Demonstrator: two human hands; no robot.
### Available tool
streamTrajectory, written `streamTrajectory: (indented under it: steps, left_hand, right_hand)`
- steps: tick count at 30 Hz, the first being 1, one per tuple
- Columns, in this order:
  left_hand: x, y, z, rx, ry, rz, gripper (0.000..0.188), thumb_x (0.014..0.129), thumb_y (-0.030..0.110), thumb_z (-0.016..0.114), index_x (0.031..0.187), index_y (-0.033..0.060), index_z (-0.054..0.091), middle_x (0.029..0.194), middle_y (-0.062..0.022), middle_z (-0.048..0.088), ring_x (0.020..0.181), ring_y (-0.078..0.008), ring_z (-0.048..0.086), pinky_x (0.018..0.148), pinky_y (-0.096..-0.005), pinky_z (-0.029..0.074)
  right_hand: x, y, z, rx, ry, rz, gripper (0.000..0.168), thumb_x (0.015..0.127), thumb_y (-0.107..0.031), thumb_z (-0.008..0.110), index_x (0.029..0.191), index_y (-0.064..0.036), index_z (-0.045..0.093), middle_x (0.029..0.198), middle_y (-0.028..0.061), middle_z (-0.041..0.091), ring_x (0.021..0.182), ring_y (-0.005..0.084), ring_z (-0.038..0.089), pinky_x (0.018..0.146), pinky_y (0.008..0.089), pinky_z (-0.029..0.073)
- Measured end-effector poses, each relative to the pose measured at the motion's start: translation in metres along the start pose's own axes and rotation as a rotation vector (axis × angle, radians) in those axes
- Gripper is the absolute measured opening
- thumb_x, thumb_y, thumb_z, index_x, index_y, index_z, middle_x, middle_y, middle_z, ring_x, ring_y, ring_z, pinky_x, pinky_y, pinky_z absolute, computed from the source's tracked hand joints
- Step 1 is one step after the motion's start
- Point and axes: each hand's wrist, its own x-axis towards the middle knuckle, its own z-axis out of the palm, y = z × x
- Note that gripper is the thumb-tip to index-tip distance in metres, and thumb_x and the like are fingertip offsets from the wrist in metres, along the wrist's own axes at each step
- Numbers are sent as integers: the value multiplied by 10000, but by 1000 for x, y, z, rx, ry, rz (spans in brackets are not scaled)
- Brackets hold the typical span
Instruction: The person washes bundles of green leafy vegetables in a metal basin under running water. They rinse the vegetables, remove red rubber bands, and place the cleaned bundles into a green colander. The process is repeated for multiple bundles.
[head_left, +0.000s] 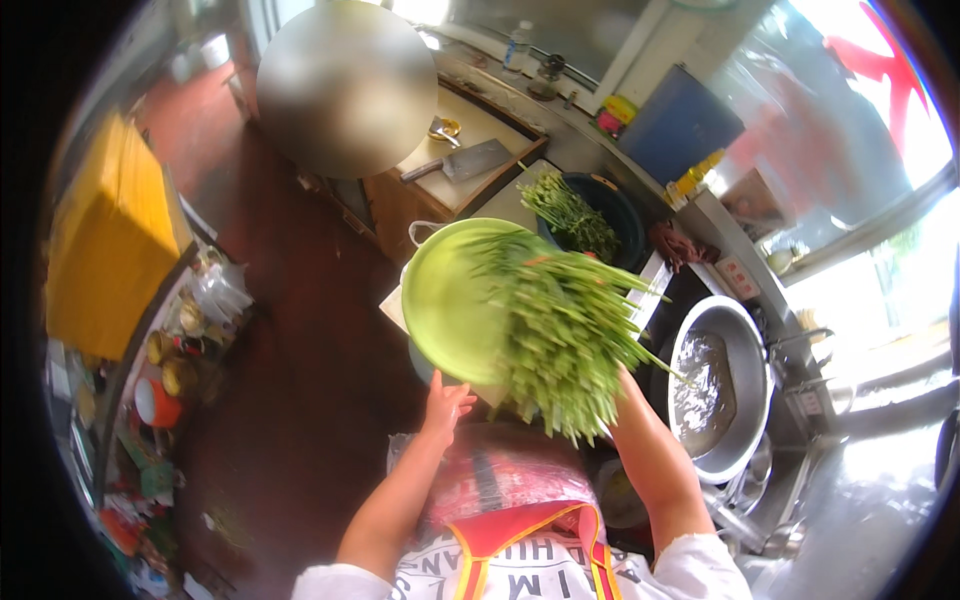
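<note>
A large bunch of long green stalks (566, 330), blurred by motion, lies over the right side of a round lime-green plastic basin (454, 307). My right arm reaches under the stalks' lower right edge; my right hand is hidden behind them. Just below the basin's near rim, my left hand (448, 405) has its fingers spread and holds nothing. Behind the basin, more leafy greens (574, 214) rest at a dark round tub (626, 217).
A cleaver (465, 161) lies on a wood-framed board at the back. To the right stands a metal basin (763, 390) with water. Yellow stacked material (112, 247) and a cluttered shelf (124, 330) are at left. A blurred disc covers part of the back.
</note>
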Motion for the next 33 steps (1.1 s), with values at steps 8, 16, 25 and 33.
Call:
streamTrajectory:
  steps: [8,16,25,33]
  left_hand:
    - [-12,-10,1,7,48,-10,824,868,125,624,1490,96,85,1187,-159,513,913,-250,610,723,-358,508]
    - [7,-25,28,-14,33,-12,782,878,52,532,1490,194,67,1285,-124,421,1026,-293,552,779,-425,490]
    - [5,-31,32,73,201,0,690,886,114,564,1458,122,178,1250,-141,454,1049,-314,557,821,-408,467]
    - [-32,-56,64,216,158,-144,463,897,202,598,1310,60,443,1153,-167,550,1029,-286,575,824,-386,476]
  right_hand:
    - [95,35,33,49,-315,124,527,950,-457,409,1346,-118,489,1292,99,541,1094,236,551,934,391,450]
    - [57,34,-78,-742,-94,-320,456,892,-243,575,1262,18,526,1085,154,643,915,178,645,782,322,519]
    - [-35,-97,-421,-612,881,-443,358,866,-139,610,1196,-1,590,1067,113,648,884,171,628,750,295,522]
    - [-2,-79,-555,-752,1245,-96,669,830,-362,661,1326,37,455,1358,223,470,1251,324,468,1025,355,378]
